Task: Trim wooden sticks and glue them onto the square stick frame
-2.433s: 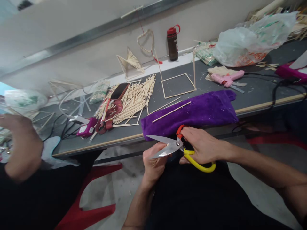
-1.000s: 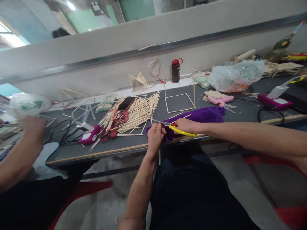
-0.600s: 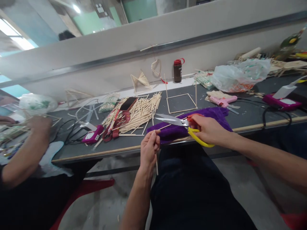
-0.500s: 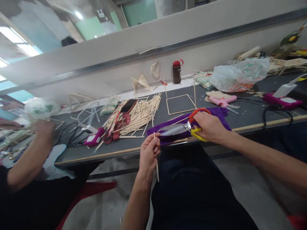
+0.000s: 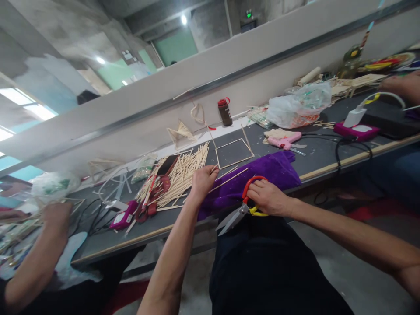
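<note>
Gripping scissors [image 5: 243, 208], silver blades [image 5: 231, 219] parted, handles [image 5: 245, 191] red and yellow.

The left hand [image 5: 204, 183] mostly hides its stick [image 5: 214, 167]; another person's hand [image 5: 404, 89] is cut off at right.

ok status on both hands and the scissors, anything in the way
Left hand pinching a stick. Right hand on scissors, blades parted. Purple cloth lies between scissors and square frame.
</note>
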### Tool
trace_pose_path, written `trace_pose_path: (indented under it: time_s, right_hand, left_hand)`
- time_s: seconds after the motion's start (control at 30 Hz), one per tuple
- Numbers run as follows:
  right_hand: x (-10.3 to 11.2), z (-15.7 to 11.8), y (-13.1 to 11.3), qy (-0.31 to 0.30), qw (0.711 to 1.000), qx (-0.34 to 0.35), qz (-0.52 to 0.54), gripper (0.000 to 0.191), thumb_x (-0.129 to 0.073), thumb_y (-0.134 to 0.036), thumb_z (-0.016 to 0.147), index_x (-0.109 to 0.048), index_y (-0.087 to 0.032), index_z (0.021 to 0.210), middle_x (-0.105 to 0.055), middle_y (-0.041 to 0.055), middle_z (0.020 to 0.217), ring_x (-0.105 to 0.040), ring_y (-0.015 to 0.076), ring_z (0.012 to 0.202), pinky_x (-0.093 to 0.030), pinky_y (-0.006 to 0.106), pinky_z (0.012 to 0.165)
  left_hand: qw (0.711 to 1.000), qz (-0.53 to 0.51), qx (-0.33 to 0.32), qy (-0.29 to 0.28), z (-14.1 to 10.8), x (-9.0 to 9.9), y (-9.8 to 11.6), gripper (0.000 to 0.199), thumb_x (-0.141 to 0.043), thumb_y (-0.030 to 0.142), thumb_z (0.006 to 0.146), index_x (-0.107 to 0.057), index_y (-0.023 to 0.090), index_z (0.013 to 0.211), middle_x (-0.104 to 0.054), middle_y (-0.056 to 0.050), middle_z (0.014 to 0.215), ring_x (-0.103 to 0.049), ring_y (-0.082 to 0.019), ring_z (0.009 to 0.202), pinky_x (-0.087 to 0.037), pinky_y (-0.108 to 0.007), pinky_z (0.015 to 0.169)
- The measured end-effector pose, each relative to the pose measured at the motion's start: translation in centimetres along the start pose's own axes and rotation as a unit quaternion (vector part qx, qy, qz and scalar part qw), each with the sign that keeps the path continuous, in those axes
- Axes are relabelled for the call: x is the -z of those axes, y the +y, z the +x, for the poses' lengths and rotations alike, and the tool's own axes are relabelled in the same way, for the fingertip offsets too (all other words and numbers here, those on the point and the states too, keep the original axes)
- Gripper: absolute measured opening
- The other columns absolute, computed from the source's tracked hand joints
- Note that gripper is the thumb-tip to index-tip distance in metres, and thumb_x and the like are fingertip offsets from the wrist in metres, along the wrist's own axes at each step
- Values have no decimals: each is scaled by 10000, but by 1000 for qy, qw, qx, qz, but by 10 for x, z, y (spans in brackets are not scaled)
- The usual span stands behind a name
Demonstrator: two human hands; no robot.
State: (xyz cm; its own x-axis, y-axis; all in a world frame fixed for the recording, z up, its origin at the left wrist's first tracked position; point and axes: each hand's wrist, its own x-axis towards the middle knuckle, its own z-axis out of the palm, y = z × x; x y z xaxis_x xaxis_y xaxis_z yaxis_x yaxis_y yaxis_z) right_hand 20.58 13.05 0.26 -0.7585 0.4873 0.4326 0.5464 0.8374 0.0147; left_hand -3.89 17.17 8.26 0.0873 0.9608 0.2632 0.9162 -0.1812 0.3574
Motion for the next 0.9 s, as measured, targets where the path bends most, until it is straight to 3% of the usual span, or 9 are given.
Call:
trace_pose_path:
  time_s: [0.13,0.33,0.5,0.8,0.9]
  right_hand:
    - [-8,1,3,34,999,1,5,158,-497,-108,801,-596,-146,917,-585,91,901,-458,226,839,-338,346,773]
    - [-20,-1,5,91,996,3,5,139,-524,-89,762,-580,-163,866,-573,66,856,-437,213,796,-322,335,737]
    - [-23,-2,4,111,994,-2,6,140,-526,-97,775,-588,-165,881,-578,62,857,-441,217,809,-338,335,766]
    - [-23,-4,2,117,993,-7,21,166,-535,-82,759,-603,-160,890,-595,65,875,-456,220,832,-367,336,785]
    - [-23,-4,3,118,993,-6,22,182,-540,-84,751,-607,-160,902,-595,67,874,-453,222,829,-371,338,776]
  left_hand:
    - [993,95,-7,-65,38,-26,10,192,-600,274,784,-764,205,857,-749,-97,859,-660,-234,836,-431,-280,710]
    - [974,193,-3,-120,44,-44,14,244,-561,283,809,-745,173,924,-733,-153,967,-669,-278,946,-463,-312,760]
    - [963,210,-27,-167,43,-45,11,267,-540,359,849,-742,201,925,-738,-129,962,-682,-257,933,-475,-287,739]
    - [959,195,-34,-205,45,-33,0,324,-613,435,800,-711,207,1008,-740,-89,973,-681,-225,878,-468,-261,690]
    - [958,201,-29,-205,45,-33,-1,273,-599,374,813,-710,205,996,-737,-89,993,-680,-219,893,-472,-258,701]
